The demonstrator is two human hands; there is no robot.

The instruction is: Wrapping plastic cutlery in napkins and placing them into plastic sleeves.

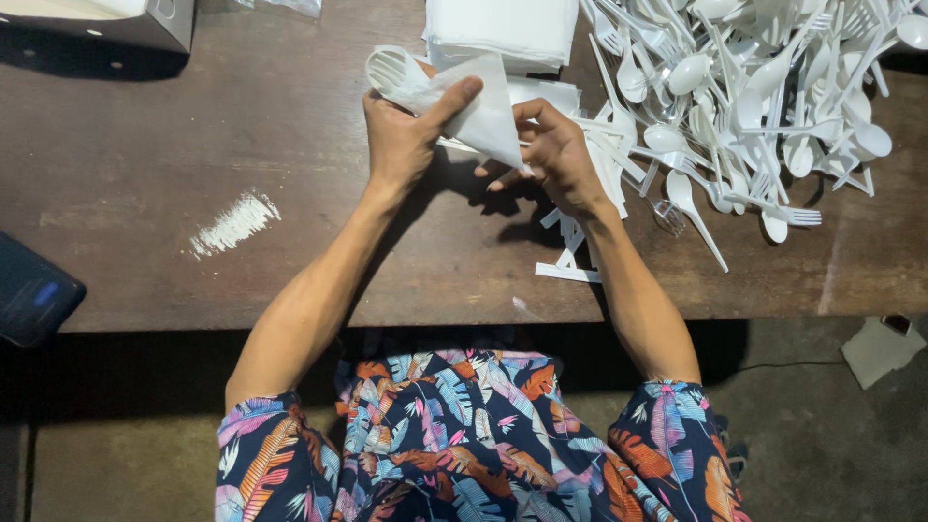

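Hands over table (193,145): left hand (398,135) clamped on napkin (483,116) wrapped around spoon (391,70), right hand (556,155) pinching napkin's lower edge, cutlery pile (764,97) just right.

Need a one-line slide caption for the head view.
Left hand and right hand wrap a white napkin around plastic cutlery beside a pile of white utensils.
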